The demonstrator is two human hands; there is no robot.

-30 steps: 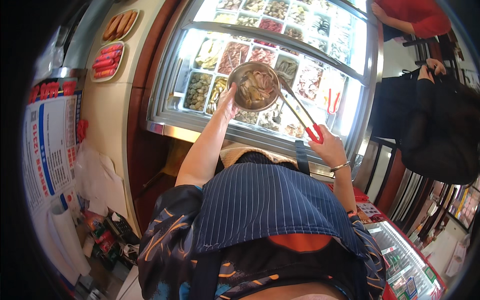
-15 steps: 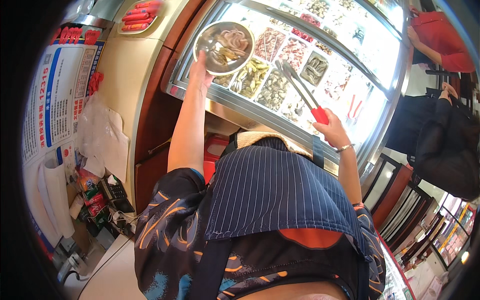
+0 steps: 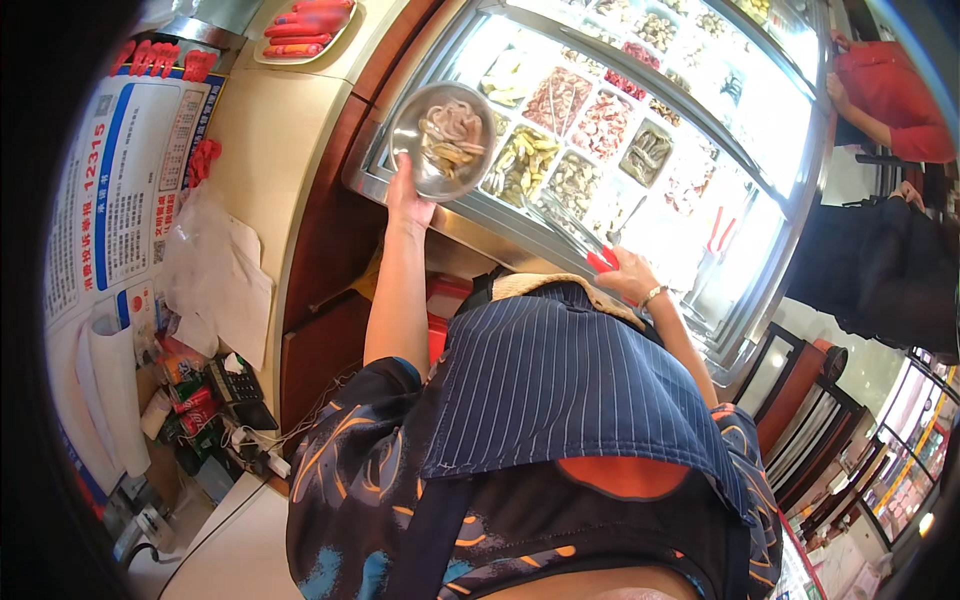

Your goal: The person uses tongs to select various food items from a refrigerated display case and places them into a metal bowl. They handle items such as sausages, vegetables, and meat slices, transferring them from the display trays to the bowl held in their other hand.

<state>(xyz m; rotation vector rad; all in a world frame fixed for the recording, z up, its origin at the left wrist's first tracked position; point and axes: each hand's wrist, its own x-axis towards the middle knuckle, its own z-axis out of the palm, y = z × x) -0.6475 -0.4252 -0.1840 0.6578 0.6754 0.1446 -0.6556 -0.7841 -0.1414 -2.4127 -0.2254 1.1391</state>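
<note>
My left hand (image 3: 408, 198) is closed on the near rim of a round metal bowl (image 3: 404, 135), held up over the left front corner of a lit display case. Pale, limp food pieces (image 3: 452, 132) lie in the bowl. In my right hand (image 3: 632, 278) is a pair of metal tongs (image 3: 568, 232) with a red grip. They point left over the case's front trays, their tips near a tray of grey-brown pieces (image 3: 573, 184). Beside that tray is one of yellow-green pieces (image 3: 522, 162); whether the tongs touch any food I cannot tell.
The case's metal front edge (image 3: 490, 240) runs in front of me, and a rail crosses above the trays. A plate of red packets (image 3: 300, 30) stands at upper left. Two people, in red (image 3: 890, 95) and dark clothes (image 3: 870, 265), are at the right.
My left hand has brought the bowl nearer to me. The tongs have swung lower and to the left, and my right hand has drawn in toward me.
</note>
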